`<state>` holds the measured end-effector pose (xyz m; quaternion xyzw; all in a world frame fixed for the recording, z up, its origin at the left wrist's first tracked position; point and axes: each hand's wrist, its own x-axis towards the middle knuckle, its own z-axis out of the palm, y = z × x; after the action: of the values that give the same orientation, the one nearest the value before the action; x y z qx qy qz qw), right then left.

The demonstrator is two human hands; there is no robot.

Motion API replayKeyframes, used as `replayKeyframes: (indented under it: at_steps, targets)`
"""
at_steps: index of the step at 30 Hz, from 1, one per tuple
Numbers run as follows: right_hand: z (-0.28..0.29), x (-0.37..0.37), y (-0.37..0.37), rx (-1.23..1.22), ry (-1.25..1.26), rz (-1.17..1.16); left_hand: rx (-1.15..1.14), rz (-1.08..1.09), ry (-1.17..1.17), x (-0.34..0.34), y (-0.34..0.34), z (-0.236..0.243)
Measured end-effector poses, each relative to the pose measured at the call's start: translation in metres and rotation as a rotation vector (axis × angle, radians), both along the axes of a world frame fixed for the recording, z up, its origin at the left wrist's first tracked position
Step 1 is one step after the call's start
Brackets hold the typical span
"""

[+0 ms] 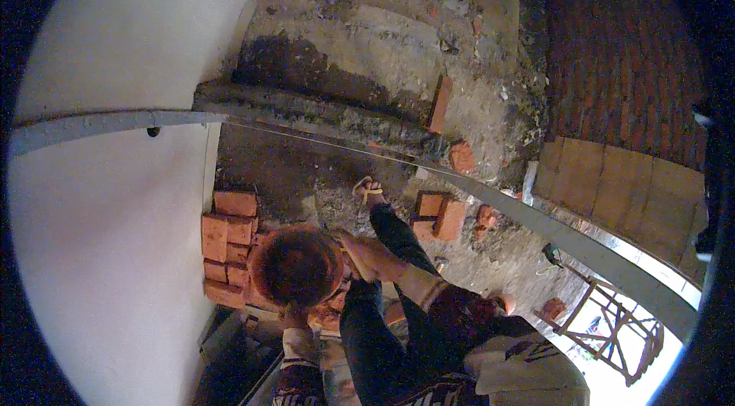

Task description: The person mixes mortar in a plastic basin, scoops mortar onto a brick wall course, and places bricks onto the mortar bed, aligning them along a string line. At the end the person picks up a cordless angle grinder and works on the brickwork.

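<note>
My left hand [295,312] grips the near edge of a round reddish pan [295,268], which has a dark inside; what is in it is hard to make out. My right hand [354,253] holds the pan's right edge, with my forearm coming in from the lower right. Stacked orange bricks [226,230] lie beside and partly behind the pan, against the white wall. My legs are below, and one sandalled foot [369,190] is on the dirty floor above the pan.
A long pale beam [551,230] and a thin string cross the view. Loose bricks [448,218] lie to the right. A white wall [107,237] fills the left, dark brickwork [612,61] the upper right. A wooden frame [612,329] stands at the lower right.
</note>
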<state>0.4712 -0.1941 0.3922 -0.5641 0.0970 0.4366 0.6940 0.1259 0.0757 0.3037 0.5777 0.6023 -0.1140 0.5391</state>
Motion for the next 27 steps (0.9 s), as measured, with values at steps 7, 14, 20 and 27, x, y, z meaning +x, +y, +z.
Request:
replayKeyframes:
  at_steps: [7,14,20,27]
  targets:
    - [0.001,-0.037,-0.089,-0.386,0.262,-0.332,-0.012,0.011,-0.029,0.052,0.010,0.000]
    - [-0.109,-0.006,-0.117,-0.313,0.121,-0.948,-0.020,-0.067,0.048,0.060,0.018,0.023]
    - [-0.139,0.020,-0.097,-0.838,-0.345,-0.742,-0.022,-0.104,0.109,0.059,0.017,0.045]
    - [-0.073,0.054,-0.040,-1.009,-0.048,-0.241,-0.036,-0.098,0.130,0.063,0.013,0.052]
